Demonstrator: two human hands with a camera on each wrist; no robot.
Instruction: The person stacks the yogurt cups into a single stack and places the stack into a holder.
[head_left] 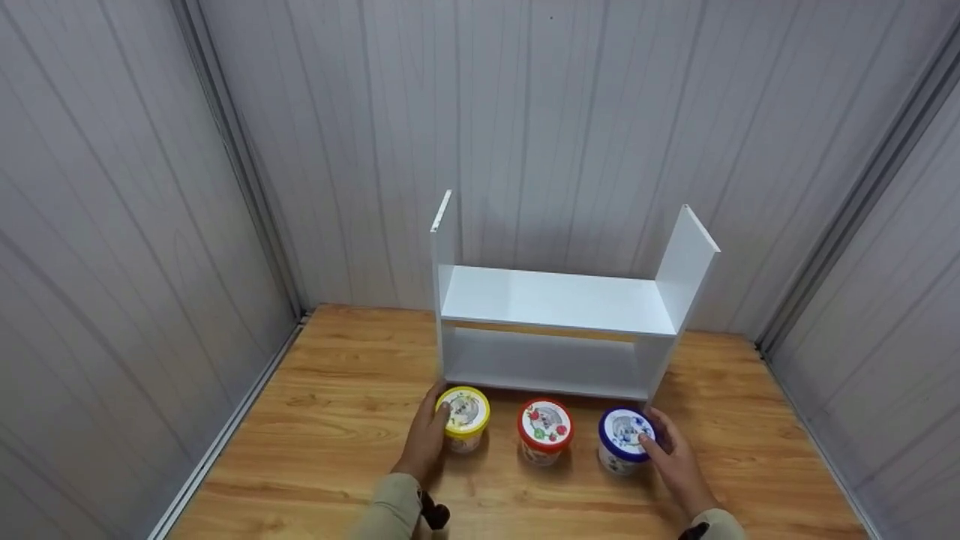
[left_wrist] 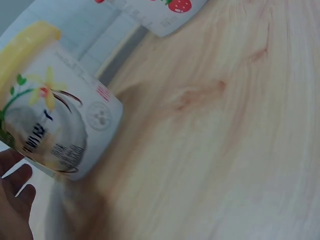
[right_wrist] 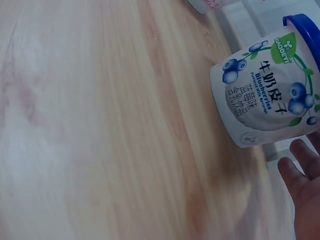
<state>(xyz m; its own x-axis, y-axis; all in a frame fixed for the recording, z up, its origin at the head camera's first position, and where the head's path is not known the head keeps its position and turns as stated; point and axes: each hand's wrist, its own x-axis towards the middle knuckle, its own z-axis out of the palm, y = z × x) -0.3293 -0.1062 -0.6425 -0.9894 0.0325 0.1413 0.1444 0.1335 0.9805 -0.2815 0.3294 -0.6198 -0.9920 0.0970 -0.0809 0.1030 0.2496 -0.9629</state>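
Observation:
Three paper tubs stand in a row: one with a yellow lid (head_left: pixel 466 410), one with a red lid (head_left: pixel 546 426) and one with a blue lid (head_left: pixel 627 433). My left hand (head_left: pixel 424 437) holds the yellow-lidded tub from its left side, thumb at the lid's edge. On the blue-lidded tub's right side, my right hand (head_left: pixel 677 460) holds it with the thumb over the lid. Blueberries are printed on that tub (right_wrist: pixel 265 92) in the right wrist view. A yellow flower decorates the other tub (left_wrist: pixel 60 110) in the left wrist view. Some fingertips are hidden behind the tubs.
A white two-tier shelf (head_left: pixel 555 300) with upright side panels stands right behind the tubs. Everything rests on a wood-grain table (head_left: pixel 337 405). Pale panelled walls (head_left: pixel 525 135) enclose it at the back and both sides.

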